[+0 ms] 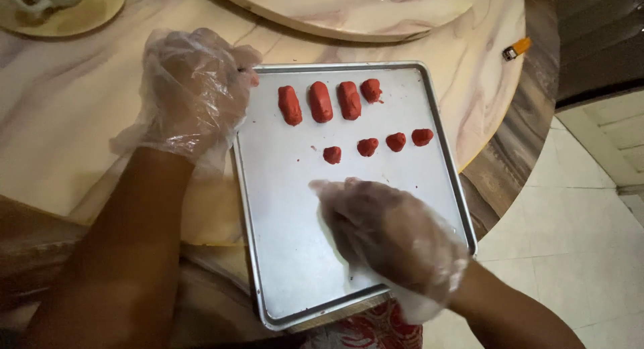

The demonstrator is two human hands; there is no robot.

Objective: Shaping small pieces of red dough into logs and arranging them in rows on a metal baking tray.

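Observation:
A square metal baking tray lies on a round marble table. Several red dough pieces sit on its far half: a row of oblong logs and, nearer me, a row of small lumps. My left hand, in a thin clear plastic glove, rests on the tray's far left corner with its fingers curled over the rim. My right hand, also gloved, hovers low over the tray's bare middle, fingers loosely bent toward the small lumps. I cannot see anything held in it.
A raised marble turntable stands beyond the tray. A cup on a yellow saucer is at the far left. A small orange object lies near the table's right edge. Tiled floor shows to the right.

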